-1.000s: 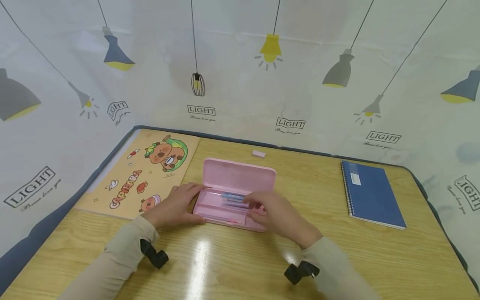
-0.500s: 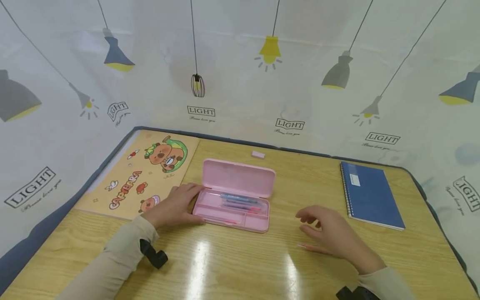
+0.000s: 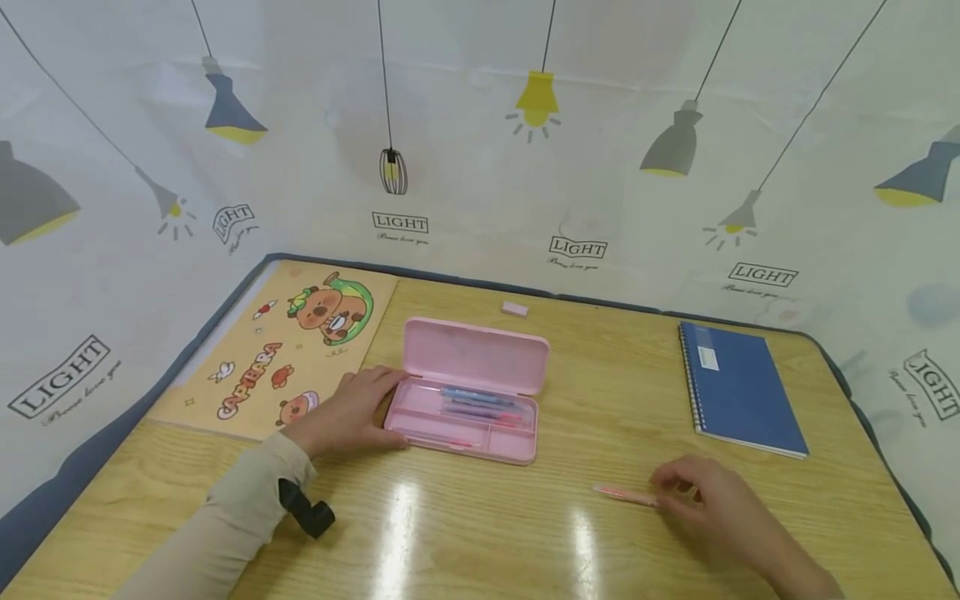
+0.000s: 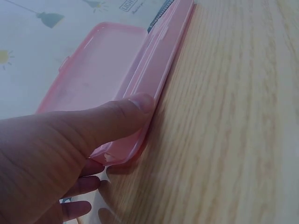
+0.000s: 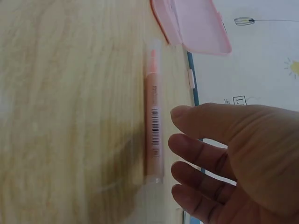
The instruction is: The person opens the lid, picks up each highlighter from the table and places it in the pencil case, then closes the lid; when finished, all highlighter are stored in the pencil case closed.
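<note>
A pink pencil case (image 3: pixel 513 448) lies with its lid up and several pens (image 3: pixel 480 400) in its long compartment. My left hand (image 3: pixel 348 417) grips the case's left end, thumb along the front wall in the left wrist view and fingers round the end. On the table to the right of the case lies a pink highlighter (image 5: pixel 154 100) with a clear cap and a barcode on its barrel. My right hand (image 3: pixel 716 512) is right beside its near end, fingers loosely bent. In the right wrist view the fingertips (image 5: pixel 180 113) stand apart from the highlighter, with nothing between them.
A blue spiral notebook (image 3: pixel 746 392) lies at the right. Flat at the back left is a capybara-print folder (image 3: pixel 247 333), partly under the left hand's side. A small pink eraser (image 3: pixel 514 309) sits behind the case, near the printed wall covering (image 3: pixel 465 167).
My right hand has left the pencil case and moved right and towards me, to the highlighter, which came into sight behind the withdrawing arm. The left hand has stayed on the case.
</note>
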A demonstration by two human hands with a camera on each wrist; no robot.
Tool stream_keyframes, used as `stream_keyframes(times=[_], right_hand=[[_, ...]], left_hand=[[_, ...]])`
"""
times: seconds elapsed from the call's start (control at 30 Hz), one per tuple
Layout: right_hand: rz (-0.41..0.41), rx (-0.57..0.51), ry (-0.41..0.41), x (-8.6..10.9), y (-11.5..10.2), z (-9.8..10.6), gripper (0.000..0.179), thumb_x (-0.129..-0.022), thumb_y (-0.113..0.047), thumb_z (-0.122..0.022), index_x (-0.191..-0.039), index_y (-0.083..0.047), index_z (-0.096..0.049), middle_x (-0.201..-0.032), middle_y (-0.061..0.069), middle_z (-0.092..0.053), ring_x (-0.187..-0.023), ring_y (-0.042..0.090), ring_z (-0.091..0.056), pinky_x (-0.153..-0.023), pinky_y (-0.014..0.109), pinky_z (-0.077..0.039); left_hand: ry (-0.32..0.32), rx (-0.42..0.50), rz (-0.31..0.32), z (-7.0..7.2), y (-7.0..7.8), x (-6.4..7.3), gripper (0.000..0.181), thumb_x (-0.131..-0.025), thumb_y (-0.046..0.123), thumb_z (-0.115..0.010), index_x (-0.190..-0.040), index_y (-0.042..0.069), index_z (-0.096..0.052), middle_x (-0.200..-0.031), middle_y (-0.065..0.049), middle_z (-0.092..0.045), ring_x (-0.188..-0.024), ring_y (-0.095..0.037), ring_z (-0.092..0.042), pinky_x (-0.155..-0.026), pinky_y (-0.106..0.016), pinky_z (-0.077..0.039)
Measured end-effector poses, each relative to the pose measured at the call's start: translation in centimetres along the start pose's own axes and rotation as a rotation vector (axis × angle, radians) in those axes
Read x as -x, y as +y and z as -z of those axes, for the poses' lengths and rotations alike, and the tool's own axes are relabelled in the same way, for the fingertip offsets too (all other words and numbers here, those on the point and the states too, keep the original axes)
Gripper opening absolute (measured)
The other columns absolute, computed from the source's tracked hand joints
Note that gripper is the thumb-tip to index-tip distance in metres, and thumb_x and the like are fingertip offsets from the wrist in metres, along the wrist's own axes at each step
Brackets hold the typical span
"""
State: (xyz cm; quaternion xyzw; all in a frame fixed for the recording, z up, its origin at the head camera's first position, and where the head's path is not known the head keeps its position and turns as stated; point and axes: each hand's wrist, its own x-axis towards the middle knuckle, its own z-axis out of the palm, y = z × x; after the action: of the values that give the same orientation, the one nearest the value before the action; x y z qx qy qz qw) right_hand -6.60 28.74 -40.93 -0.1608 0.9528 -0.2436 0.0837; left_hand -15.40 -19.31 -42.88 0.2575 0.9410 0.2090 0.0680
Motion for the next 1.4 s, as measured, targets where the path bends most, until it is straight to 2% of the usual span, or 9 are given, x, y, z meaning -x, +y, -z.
stream_keyframes(times=[0.07, 0.2, 0.27, 0.6, 0.8, 1.0, 1.13, 1.4], right_hand=[[0.028, 0.011, 0.023, 0.1, 0.3, -0.4, 0.010, -0.084, -0.018, -0.077, -0.092, -0.022, -0.072, -0.093, -0.011, -0.068, -0.082, 0.003, -0.058, -0.069, 0.025, -0.050], [0.136, 0.056, 0.089, 0.2, 0.8, -1.3, 0.014, -0.081, -0.015, -0.079, -0.087, -0.025, -0.071, -0.089, -0.015, -0.066, -0.081, 0.002, -0.058, -0.070, 0.027, -0.050], [0.155, 0.076, 0.103, 0.2, 1.0, -1.6, 0.016, -0.081, -0.015, -0.079, -0.087, -0.027, -0.070, -0.087, -0.018, -0.064, -0.081, 0.000, -0.056, -0.071, 0.027, -0.050], [0.156, 0.111, 0.114, 0.1, 0.4, -2.0, 0.017, -0.080, -0.013, -0.079, -0.087, -0.025, -0.069, -0.086, -0.018, -0.060, -0.076, -0.004, -0.052, -0.065, 0.024, -0.048], [0.152, 0.074, 0.153, -0.4, -0.3, -1.8, 0.015, -0.082, -0.013, -0.077, -0.085, -0.025, -0.068, -0.080, -0.020, -0.056, -0.070, -0.008, -0.046, -0.060, 0.020, -0.045], [0.178, 0.047, 0.119, -1.8, -2.0, -0.8, 0.013, -0.087, -0.011, -0.073, -0.092, -0.022, -0.070, -0.085, -0.016, -0.061, -0.072, -0.006, -0.051, -0.062, 0.021, -0.048], [0.147, 0.043, 0.058, -3.1, -3.8, -0.1, 0.011, -0.091, -0.015, -0.070, -0.097, -0.023, -0.070, -0.088, -0.015, -0.062, -0.074, -0.005, -0.053, -0.064, 0.021, -0.049], [0.227, 0.050, 0.049, -5.8, -7.7, -0.4, 0.009, -0.090, -0.012, -0.070, -0.097, -0.018, -0.071, -0.085, -0.013, -0.060, -0.075, -0.001, -0.054, -0.066, 0.022, -0.049]], left_hand=[[-0.001, 0.003, 0.003, 0.0, 0.0, 0.0, 0.095, -0.076, 0.055, -0.078, -0.149, 0.007, -0.040, -0.143, -0.014, -0.049, -0.130, -0.030, -0.046, -0.105, -0.050, -0.034], [0.001, 0.005, -0.005, -0.1, -0.1, 0.0, 0.095, -0.076, 0.056, -0.077, -0.148, 0.007, -0.040, -0.143, -0.014, -0.050, -0.129, -0.030, -0.047, -0.104, -0.051, -0.034], [0.002, 0.009, -0.006, -0.1, -0.1, 0.0, 0.094, -0.076, 0.056, -0.077, -0.148, 0.007, -0.040, -0.142, -0.014, -0.050, -0.129, -0.030, -0.047, -0.104, -0.050, -0.034], [-0.011, 0.015, 0.013, 0.0, -0.1, 0.0, 0.095, -0.077, 0.056, -0.077, -0.150, 0.009, -0.038, -0.144, -0.013, -0.048, -0.131, -0.029, -0.045, -0.105, -0.050, -0.033], [-0.019, 0.020, 0.029, 0.0, 0.0, 0.0, 0.095, -0.076, 0.054, -0.078, -0.150, 0.010, -0.038, -0.146, -0.012, -0.046, -0.132, -0.029, -0.044, -0.107, -0.050, -0.033], [-0.020, 0.015, 0.031, 0.0, -0.1, 0.0, 0.096, -0.076, 0.056, -0.077, -0.151, 0.010, -0.037, -0.145, -0.012, -0.047, -0.130, -0.029, -0.044, -0.106, -0.050, -0.034], [-0.019, 0.015, 0.026, 0.1, 0.0, 0.0, 0.096, -0.076, 0.055, -0.078, -0.150, 0.010, -0.038, -0.145, -0.012, -0.047, -0.130, -0.029, -0.045, -0.106, -0.050, -0.034], [-0.018, 0.014, 0.025, 0.1, 0.0, 0.0, 0.095, -0.076, 0.054, -0.078, -0.150, 0.009, -0.038, -0.145, -0.013, -0.048, -0.130, -0.029, -0.045, -0.106, -0.049, -0.034]])
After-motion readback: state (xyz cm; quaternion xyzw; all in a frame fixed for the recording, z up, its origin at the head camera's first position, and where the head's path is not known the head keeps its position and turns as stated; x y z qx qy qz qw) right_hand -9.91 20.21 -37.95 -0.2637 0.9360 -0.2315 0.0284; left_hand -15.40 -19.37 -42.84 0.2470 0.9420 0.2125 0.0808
